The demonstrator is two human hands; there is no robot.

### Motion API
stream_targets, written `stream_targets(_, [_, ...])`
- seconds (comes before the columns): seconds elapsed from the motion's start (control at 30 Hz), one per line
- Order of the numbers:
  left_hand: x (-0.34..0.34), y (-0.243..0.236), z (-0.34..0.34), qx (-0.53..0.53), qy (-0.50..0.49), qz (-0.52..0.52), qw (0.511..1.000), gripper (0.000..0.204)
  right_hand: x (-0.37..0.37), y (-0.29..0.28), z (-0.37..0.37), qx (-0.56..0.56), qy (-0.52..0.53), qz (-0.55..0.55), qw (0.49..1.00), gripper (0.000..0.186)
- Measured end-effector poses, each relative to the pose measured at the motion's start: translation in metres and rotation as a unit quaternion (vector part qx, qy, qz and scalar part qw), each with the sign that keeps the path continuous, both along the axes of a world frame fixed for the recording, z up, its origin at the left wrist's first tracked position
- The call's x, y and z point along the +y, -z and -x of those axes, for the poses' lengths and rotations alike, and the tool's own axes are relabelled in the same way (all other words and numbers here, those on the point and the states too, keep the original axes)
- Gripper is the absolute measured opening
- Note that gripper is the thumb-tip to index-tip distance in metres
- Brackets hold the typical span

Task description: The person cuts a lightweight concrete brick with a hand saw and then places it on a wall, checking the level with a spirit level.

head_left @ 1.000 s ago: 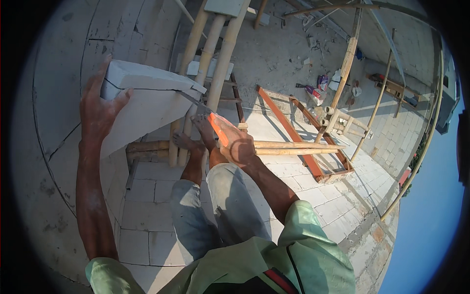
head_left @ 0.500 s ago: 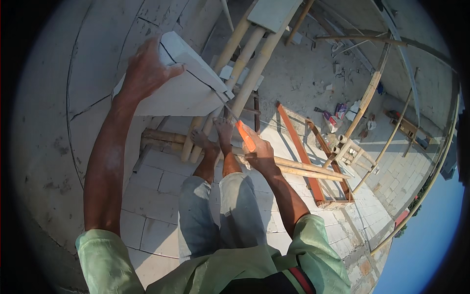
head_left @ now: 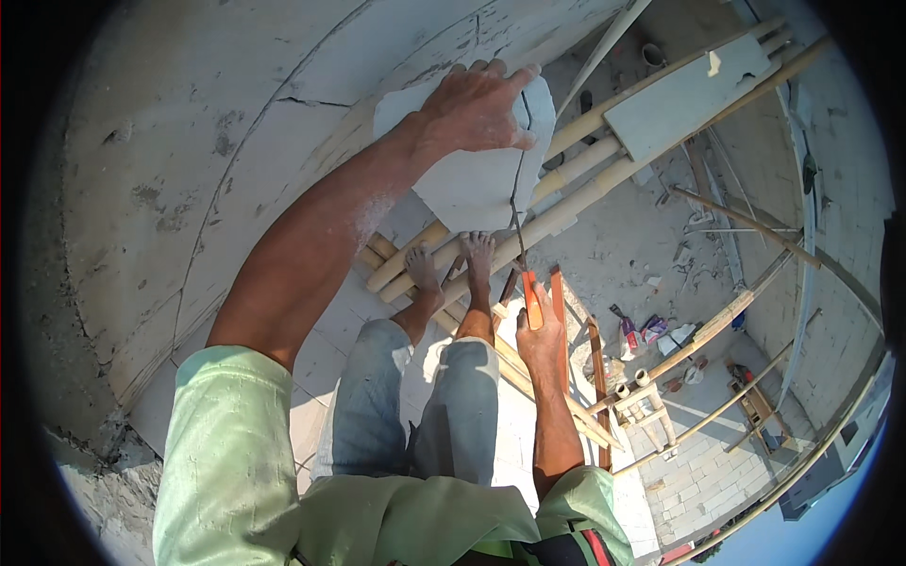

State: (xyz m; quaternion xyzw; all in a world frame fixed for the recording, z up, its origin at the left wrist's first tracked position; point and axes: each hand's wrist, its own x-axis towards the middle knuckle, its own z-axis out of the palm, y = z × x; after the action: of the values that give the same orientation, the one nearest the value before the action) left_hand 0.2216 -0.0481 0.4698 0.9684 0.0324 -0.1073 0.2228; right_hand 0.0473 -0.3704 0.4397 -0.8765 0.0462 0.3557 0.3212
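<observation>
My left hand (head_left: 477, 111) clasps the upper edge of a white lightweight block (head_left: 462, 193), fingers over the far side and thumb on the near face. A dark, crooked line, perhaps a cut, runs down the block near its right edge. In my right hand (head_left: 541, 340) is the orange handle of a hand saw (head_left: 532, 294). Its thin blade, seen almost edge-on, points up and meets the block's lower edge at the dark line. How deep the blade sits cannot be made out.
My bare feet (head_left: 477, 250) stand on bamboo poles (head_left: 585, 203) beside a block wall (head_left: 226, 123). A pale board (head_left: 689, 99) lies across the poles. Lower down are a reddish-brown frame (head_left: 597, 377), bags (head_left: 651, 328) and scattered debris.
My view has turned, so the wall and poles appear rotated. The block now looks more upright, and the saw points more steeply upward. Both hands keep their hold.
</observation>
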Motion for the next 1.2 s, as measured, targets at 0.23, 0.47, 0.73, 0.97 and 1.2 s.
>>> stream_targets(0.23, [0.008, 0.011, -0.011, 0.000, -0.004, -0.003, 1.000, 0.093, -0.004, 0.006, -0.014, -0.009, -0.031, -0.021, 0.999, 0.056])
stream_targets(0.47, [0.014, 0.012, -0.030, 0.033, -0.038, 0.005, 0.999, 0.090, -0.030, -0.081, -0.007, -0.032, -0.064, -0.004, 0.997, 0.063])
stream_targets(0.73, [0.019, 0.020, -0.027, 0.045, -0.072, 0.039, 0.996, 0.090, -0.008, 0.037, -0.045, 0.000, -0.096, 0.063, 0.993, 0.060])
stream_targets(0.97, [0.035, 0.021, -0.050, 0.079, -0.036, 0.040, 0.995, 0.091, -0.045, -0.090, -0.013, 0.021, -0.120, 0.024, 0.992, 0.061])
stream_targets(1.2, [0.037, 0.008, -0.036, 0.054, -0.030, 0.053, 0.997, 0.090, -0.024, 0.043, -0.020, -0.131, -0.123, -0.025, 0.983, 0.064])
